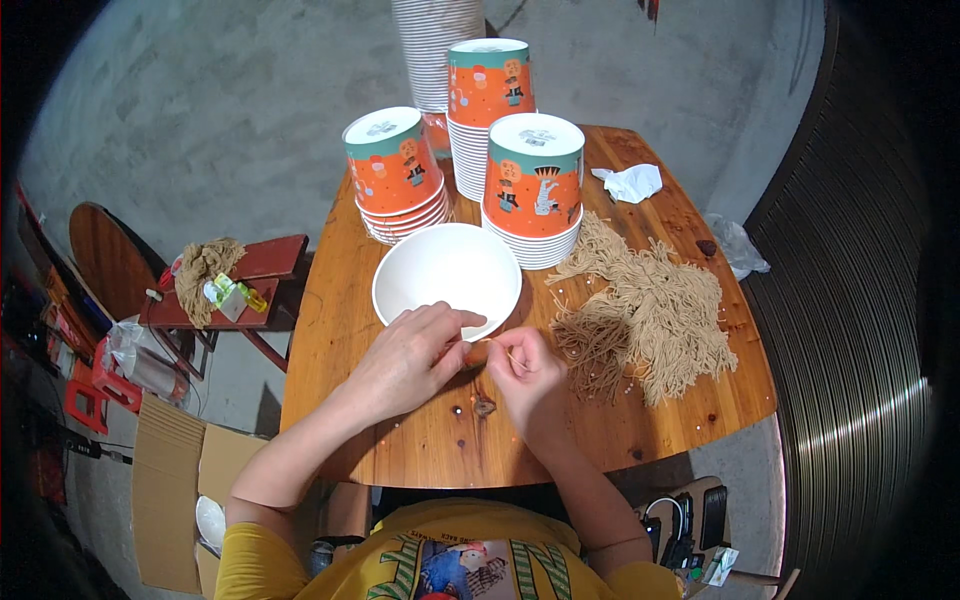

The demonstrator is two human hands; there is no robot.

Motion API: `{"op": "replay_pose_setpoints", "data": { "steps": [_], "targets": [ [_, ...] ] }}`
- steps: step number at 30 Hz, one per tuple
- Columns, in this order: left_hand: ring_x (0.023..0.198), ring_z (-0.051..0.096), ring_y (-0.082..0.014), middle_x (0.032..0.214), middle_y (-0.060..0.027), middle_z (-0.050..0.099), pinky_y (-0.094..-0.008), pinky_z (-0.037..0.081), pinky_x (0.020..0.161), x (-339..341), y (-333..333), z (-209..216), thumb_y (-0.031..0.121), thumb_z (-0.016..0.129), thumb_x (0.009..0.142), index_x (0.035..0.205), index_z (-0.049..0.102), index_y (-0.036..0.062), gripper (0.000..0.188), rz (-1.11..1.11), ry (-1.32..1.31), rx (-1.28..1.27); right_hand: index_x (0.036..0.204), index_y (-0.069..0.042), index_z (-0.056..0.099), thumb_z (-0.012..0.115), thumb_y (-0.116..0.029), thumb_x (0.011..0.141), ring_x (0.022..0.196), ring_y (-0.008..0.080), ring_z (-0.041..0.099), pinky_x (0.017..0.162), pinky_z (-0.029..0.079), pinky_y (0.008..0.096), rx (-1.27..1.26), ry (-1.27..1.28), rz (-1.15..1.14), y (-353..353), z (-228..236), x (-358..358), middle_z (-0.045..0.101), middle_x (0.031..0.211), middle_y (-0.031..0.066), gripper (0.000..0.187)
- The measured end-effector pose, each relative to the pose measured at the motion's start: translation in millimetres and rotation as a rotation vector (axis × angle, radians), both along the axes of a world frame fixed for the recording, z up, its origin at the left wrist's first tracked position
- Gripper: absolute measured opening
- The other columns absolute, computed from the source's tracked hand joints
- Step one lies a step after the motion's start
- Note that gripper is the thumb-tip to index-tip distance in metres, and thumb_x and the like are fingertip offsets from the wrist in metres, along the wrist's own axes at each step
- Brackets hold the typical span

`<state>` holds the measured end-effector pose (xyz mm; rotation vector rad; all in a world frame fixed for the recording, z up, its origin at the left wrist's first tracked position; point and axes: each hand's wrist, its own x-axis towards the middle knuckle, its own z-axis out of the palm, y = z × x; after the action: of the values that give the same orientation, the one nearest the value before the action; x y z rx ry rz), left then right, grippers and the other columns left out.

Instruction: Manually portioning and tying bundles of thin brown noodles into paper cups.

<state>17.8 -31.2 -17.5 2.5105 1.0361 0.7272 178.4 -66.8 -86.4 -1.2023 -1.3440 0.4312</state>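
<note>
A white paper bowl [440,262] stands mouth up on the wooden table in front of me. My left hand [408,352] grips its near rim, index finger reaching inside and thumb outside. Close beside it, my right hand [530,385] is closed in a pinch on a thin tan string [516,361], a short bit of which shows at the fingers. Whether the string touches the bowl's rim is too small to tell. To the right of my right hand lies a loose heap of tan strings [655,320].
Behind the bowl stand upside-down stacks of orange-and-green printed paper buckets [395,165], [537,180] and a taller white stack [438,50]. A crumpled tissue [630,183] lies at the table's far right. Left are a red bench [270,262] and an open cardboard box [168,490]; right, a ribbed shutter [860,300].
</note>
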Motion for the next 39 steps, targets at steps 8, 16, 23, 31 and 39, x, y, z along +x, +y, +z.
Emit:
{"op": "replay_pose_setpoints", "data": {
  "steps": [8,16,23,31,39],
  "targets": [
    [0.086,0.059,-0.0315,0.090,-0.0128,0.060,-0.0421,0.047,0.079,0.0,0.3,-0.3,0.010,0.060,0.088,0.114,0.060,0.0051,0.026,-0.007,-0.014,-0.007,0.081,-0.005,0.055,0.069,-0.005,0.083,0.046,0.0078,0.042,0.045,0.037,0.0269,0.038,-0.014,-0.026,2.5,-2.8,-0.1,0.042,0.053,0.0006,0.014],
    [0.088,0.059,-0.0325,0.092,-0.0131,0.060,-0.0420,0.047,0.079,0.7,0.9,0.4,0.010,0.059,0.089,0.114,0.060,0.0054,0.026,-0.009,-0.003,-0.011,0.080,-0.005,0.055,0.069,-0.004,0.082,0.044,0.0083,0.043,0.044,0.038,0.0278,0.047,-0.007,-0.051,4.0,-6.3,-2.5,0.043,0.051,0.0015,0.015],
    [0.091,0.063,-0.0188,0.095,-0.0117,0.067,-0.0328,0.048,0.082,3.5,13.1,17.8,0.015,0.051,0.098,0.120,0.059,0.0047,0.025,0.051,-0.014,-0.525,0.080,-0.006,0.055,0.069,-0.005,0.082,0.044,0.0132,0.048,0.045,0.040,0.0304,-0.002,-0.033,-0.023,3.6,-4.7,-3.8,0.047,0.053,0.0040,0.014],
    [0.083,0.056,-0.0106,0.088,-0.0013,0.064,-0.0266,0.046,0.078,4.8,53.4,14.4,0.019,0.053,0.098,0.105,0.062,0.0056,0.018,-0.168,0.222,-0.642,0.080,-0.006,0.055,0.069,-0.006,0.082,0.046,0.0154,0.050,0.046,0.041,0.0318,-0.020,-0.027,0.001,2.9,-2.9,-4.0,0.048,0.054,0.0053,0.014],
    [0.083,0.056,-0.0073,0.087,-0.0022,0.064,-0.0243,0.045,0.073,-4.8,63.8,-1.4,0.018,0.052,0.094,0.090,0.057,0.0056,0.014,-0.163,-0.297,-0.786,0.083,-0.005,0.057,0.069,-0.008,0.082,0.051,0.0151,0.050,0.050,0.043,0.0299,-0.057,-0.225,0.124,0.8,-12.9,15.8,0.050,0.060,0.0042,0.012]
  ]
}}
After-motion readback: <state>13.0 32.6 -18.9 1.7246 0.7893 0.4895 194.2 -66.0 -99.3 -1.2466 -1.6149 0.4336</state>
